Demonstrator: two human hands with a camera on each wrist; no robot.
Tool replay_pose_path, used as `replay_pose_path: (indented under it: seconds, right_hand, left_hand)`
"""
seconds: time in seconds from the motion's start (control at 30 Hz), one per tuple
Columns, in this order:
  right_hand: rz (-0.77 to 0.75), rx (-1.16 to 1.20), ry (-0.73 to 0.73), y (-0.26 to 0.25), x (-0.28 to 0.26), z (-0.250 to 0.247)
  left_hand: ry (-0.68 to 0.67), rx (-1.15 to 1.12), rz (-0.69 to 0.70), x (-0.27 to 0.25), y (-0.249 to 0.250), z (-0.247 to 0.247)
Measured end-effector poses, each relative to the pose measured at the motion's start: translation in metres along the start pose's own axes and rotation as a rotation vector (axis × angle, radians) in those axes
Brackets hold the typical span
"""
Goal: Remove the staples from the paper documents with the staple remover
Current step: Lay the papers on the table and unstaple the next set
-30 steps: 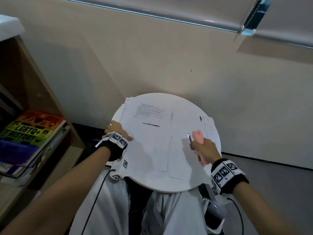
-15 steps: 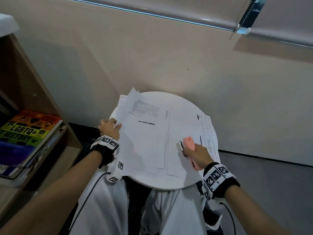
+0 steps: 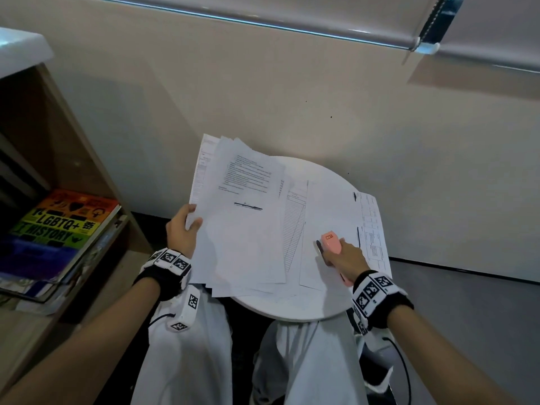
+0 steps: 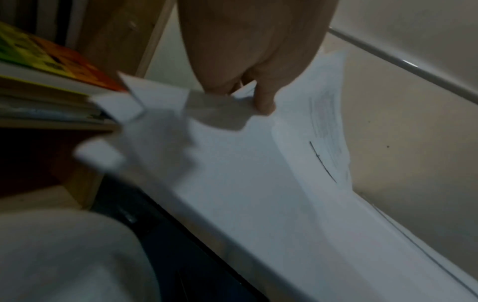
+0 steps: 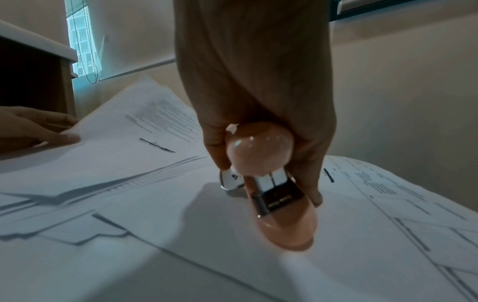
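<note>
A stack of printed white paper documents [image 3: 242,217] is raised off the small round white table [image 3: 295,311] on its left side. My left hand [image 3: 184,229] grips the stack's left edge, thumb on top [image 4: 261,98]. More sheets [image 3: 330,217] lie flat on the table. My right hand [image 3: 344,258] holds the pink staple remover [image 3: 331,244] above those flat sheets, its metal end pointing away from me. In the right wrist view the pink staple remover [image 5: 261,151] fills my fist, and the lifted stack [image 5: 145,130] slopes up at the left.
A wooden shelf [image 3: 76,147] stands at the left with a rainbow-covered book [image 3: 61,223] on other books. A beige wall [image 3: 292,97] runs behind the table. A table sheet [image 3: 374,229] overhangs the right rim. My white-trousered knees [image 3: 190,346] are under the table.
My left hand has taken hold of the stack's left edge and lifted it off the table. My right hand with the pink tool stayed above the flat sheets.
</note>
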State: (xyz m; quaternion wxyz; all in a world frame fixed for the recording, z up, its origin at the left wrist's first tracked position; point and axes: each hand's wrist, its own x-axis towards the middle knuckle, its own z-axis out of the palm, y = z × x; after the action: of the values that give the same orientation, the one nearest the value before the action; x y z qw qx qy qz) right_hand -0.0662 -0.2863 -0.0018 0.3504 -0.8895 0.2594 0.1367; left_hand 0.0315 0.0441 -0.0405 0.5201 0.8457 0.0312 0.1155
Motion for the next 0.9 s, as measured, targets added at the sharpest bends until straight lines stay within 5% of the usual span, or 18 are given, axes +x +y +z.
replay_pose_path:
  seconds: [0.2,0.37,0.57,0.7,0.9]
  right_hand:
    - [-0.010,-0.012,0.015,0.006,0.007,0.003]
    - [0.001,-0.001,-0.007,0.008,0.008,0.004]
    - [0.021,0.031,-0.007,0.006,0.005,0.000]
    - [0.044,0.213,0.007,0.010,0.005,-0.004]
    - [0.066,0.332,-0.015,0.010,0.003,-0.011]
  left_hand:
    - [-0.243,0.260,0.053,-0.003,-0.002,0.012]
    - [-0.050,0.403,0.002,-0.004,0.003,0.020]
    - [-0.063,0.110,0.243,-0.008,0.010,0.019]
    - [-0.066,0.077,0.151,-0.014,0.013,0.005]
    - [-0.325,0.053,-0.038,-0.020,0.011,0.003]
